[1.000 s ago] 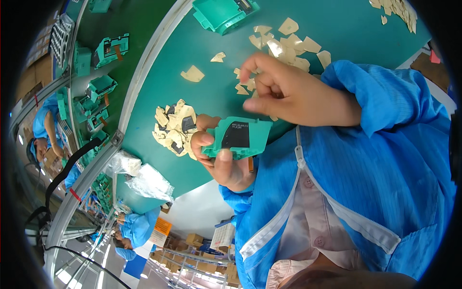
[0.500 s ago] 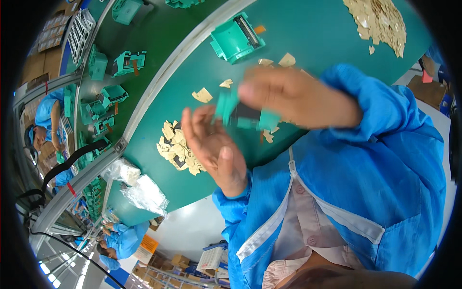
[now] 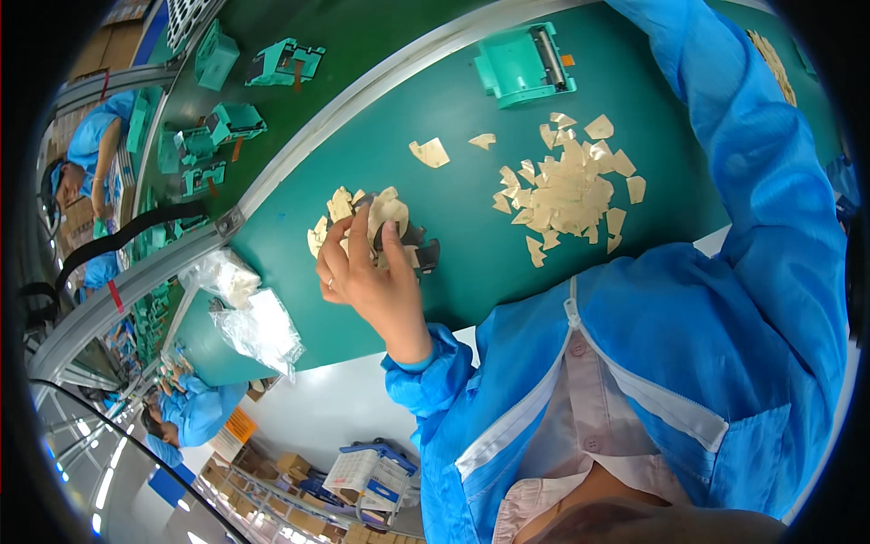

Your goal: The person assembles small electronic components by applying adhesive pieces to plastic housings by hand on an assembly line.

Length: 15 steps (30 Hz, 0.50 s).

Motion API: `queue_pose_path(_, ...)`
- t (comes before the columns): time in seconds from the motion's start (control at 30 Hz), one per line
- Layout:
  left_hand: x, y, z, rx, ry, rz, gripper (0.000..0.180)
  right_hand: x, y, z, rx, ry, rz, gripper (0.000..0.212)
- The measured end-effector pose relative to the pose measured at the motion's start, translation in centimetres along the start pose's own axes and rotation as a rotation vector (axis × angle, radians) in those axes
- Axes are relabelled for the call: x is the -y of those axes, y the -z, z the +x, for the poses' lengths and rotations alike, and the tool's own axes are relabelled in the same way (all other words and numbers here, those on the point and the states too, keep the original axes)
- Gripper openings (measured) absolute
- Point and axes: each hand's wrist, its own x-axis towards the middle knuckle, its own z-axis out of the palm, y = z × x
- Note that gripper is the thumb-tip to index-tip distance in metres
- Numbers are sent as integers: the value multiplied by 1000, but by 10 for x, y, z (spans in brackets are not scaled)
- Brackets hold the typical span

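My left hand [image 3: 367,272] rests on the small heap of beige paper scraps [image 3: 362,213] near the front edge of the green table [image 3: 471,272], fingers curled down and closing on one scrap and the dark pieces [image 3: 421,254] beneath; whether anything is pinched I cannot tell. The heap lies directly under and just beyond the fingertips. My right sleeve [image 3: 752,181] reaches toward the table's far edge, the hand out of view. A larger scrap pile [image 3: 566,186] lies apart to the right, a teal plastic housing [image 3: 526,68] beyond it.
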Motion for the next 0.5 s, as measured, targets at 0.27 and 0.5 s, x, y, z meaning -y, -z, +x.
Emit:
queue_pose_path(0.27, -17, -38, 25, -43, -160, -42, 38, 59, 46, -122, 42, 527, 345, 25)
queue_pose_path(0.5, -30, -35, 17, 47, -73, -364, 25, 74, 87, -248, 324, 474, 431, 19)
